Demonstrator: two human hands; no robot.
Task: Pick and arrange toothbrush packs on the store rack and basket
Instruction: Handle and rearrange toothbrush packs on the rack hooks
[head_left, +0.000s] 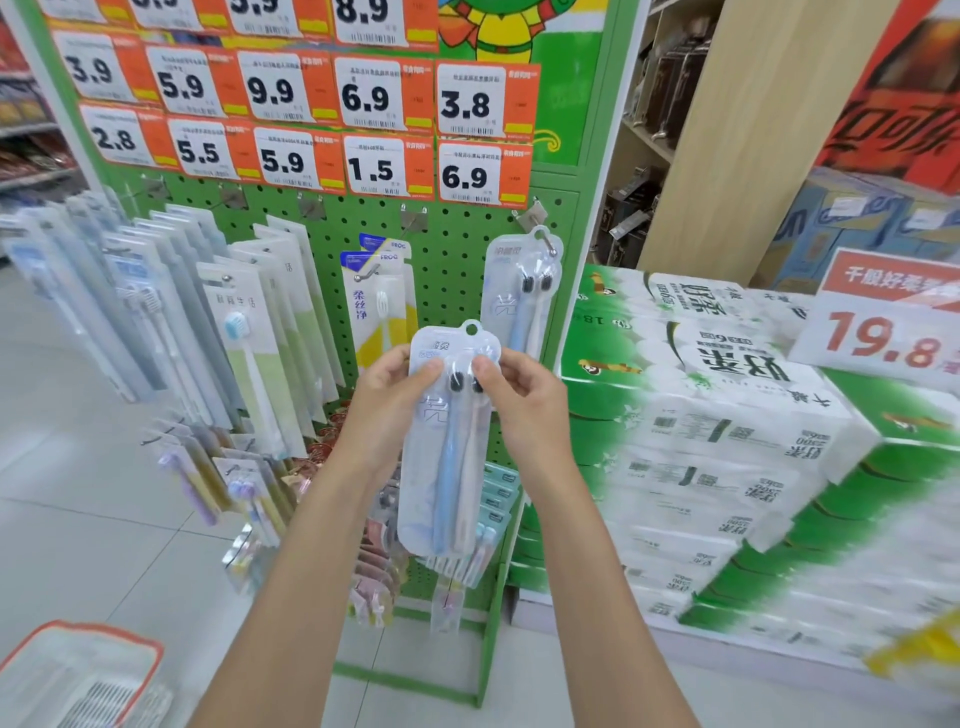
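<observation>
I hold one toothbrush pack (449, 441) between my left hand (387, 400) and right hand (524, 410), in front of the rack (452, 249). Above and behind my right hand, another pack (524, 291) hangs on a hook (549, 243). Rows of packs (249, 338) hang left of my left hand. The basket (78, 670) sits well below it. Tissue bales (727, 415) are stacked right of my right hand.

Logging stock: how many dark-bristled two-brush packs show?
2: one pack held by left hand and right hand; one hanging pack on the rightmost hook; more may hide behind.
</observation>
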